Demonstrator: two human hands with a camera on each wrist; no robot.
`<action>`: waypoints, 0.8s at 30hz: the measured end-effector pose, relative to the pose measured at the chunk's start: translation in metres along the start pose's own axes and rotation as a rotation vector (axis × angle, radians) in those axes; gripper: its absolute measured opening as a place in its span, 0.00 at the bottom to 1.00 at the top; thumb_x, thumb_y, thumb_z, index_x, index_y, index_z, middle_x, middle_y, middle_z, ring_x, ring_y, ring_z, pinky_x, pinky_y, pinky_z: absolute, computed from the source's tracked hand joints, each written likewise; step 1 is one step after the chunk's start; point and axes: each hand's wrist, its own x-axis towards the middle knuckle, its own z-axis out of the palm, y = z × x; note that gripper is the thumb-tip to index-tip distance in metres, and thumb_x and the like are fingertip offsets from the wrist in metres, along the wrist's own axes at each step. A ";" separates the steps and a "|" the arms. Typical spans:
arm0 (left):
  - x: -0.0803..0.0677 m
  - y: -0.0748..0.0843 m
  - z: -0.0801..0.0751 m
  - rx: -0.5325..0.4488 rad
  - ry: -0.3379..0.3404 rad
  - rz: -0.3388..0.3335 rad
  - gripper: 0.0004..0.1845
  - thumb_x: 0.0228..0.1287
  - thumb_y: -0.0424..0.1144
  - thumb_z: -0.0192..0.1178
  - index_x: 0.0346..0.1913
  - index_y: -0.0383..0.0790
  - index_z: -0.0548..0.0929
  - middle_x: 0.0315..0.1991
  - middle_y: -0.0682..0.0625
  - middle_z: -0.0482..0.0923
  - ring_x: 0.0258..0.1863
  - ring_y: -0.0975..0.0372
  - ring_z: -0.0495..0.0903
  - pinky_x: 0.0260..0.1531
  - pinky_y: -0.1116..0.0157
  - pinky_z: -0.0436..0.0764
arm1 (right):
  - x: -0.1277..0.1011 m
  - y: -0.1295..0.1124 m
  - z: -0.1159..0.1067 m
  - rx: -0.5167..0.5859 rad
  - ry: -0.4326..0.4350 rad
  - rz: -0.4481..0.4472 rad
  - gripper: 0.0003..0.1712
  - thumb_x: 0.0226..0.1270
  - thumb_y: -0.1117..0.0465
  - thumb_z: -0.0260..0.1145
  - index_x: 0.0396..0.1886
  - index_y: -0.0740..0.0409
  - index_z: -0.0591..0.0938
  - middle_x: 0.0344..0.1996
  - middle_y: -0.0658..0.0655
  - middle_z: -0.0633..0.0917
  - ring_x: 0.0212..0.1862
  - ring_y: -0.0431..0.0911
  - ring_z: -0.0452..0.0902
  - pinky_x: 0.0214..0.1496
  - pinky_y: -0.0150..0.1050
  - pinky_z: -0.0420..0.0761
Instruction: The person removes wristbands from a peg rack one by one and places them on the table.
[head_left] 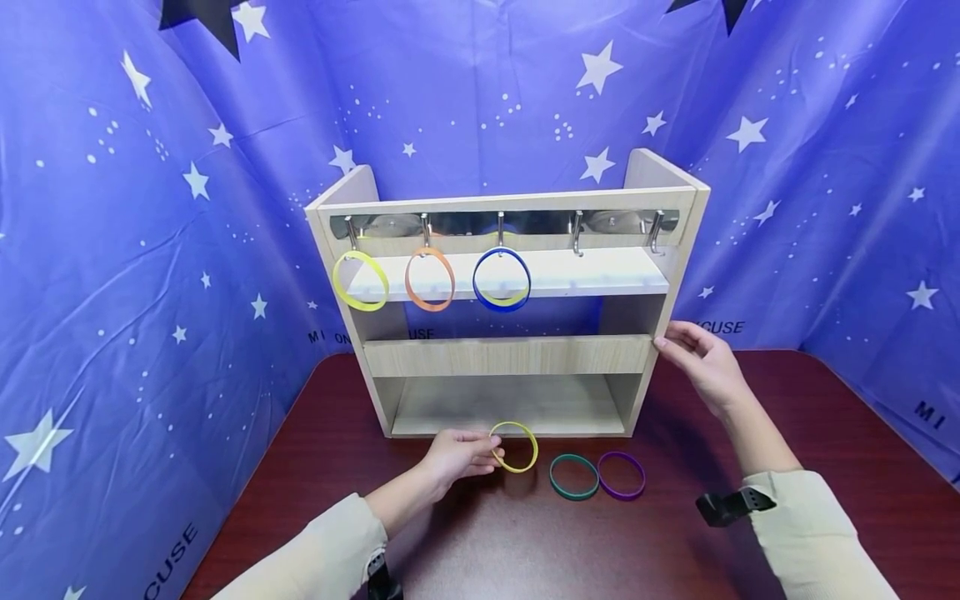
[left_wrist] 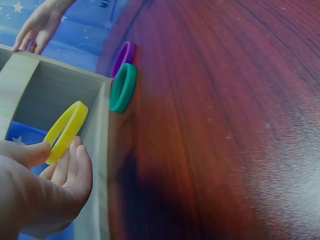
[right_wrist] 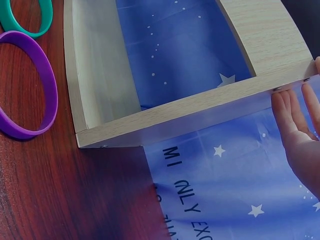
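My left hand [head_left: 459,456] pinches a yellow ring [head_left: 514,447] and holds it just above the table in front of the wooden rack's [head_left: 507,357] bottom shelf; the left wrist view shows the yellow ring [left_wrist: 65,131] between thumb and fingers. My right hand [head_left: 701,357] rests with straight fingers against the rack's right side panel [right_wrist: 200,107]. On the table lie a green ring [head_left: 573,477] and a purple ring [head_left: 621,475]. Yellow [head_left: 361,281], orange [head_left: 430,279] and blue [head_left: 502,280] rings hang on the rack's left three hooks.
Two hooks [head_left: 578,231] on the right of the rack's metal rail carry nothing. The dark red table [head_left: 525,542] is ringed by blue star-printed cloth [head_left: 150,250] on the left, back and right.
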 end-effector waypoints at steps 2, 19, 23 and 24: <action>0.001 -0.005 0.000 -0.005 -0.006 -0.019 0.17 0.64 0.33 0.60 0.49 0.21 0.79 0.32 0.43 0.88 0.26 0.68 0.84 0.33 0.72 0.87 | 0.000 0.000 0.000 0.003 0.004 0.003 0.16 0.65 0.70 0.62 0.40 0.42 0.80 0.35 0.36 0.82 0.40 0.27 0.77 0.45 0.15 0.77; 0.010 -0.028 0.002 0.025 -0.047 -0.151 0.16 0.64 0.33 0.60 0.48 0.21 0.80 0.30 0.44 0.87 0.27 0.65 0.85 0.35 0.67 0.88 | 0.001 0.001 -0.001 0.021 -0.006 0.004 0.15 0.65 0.71 0.62 0.40 0.43 0.81 0.35 0.37 0.83 0.40 0.27 0.77 0.45 0.15 0.78; 0.013 -0.029 0.006 0.032 -0.059 -0.152 0.14 0.64 0.32 0.60 0.46 0.22 0.80 0.27 0.47 0.87 0.25 0.65 0.85 0.33 0.68 0.88 | 0.001 0.000 0.000 0.034 -0.009 0.006 0.15 0.65 0.70 0.62 0.40 0.44 0.81 0.34 0.37 0.83 0.40 0.27 0.77 0.45 0.16 0.78; 0.013 -0.028 0.007 0.032 -0.061 -0.151 0.14 0.64 0.32 0.59 0.46 0.22 0.80 0.27 0.46 0.87 0.25 0.65 0.85 0.33 0.68 0.88 | 0.001 0.000 0.000 0.037 -0.008 0.006 0.15 0.65 0.70 0.62 0.40 0.44 0.81 0.34 0.37 0.83 0.40 0.27 0.77 0.45 0.16 0.78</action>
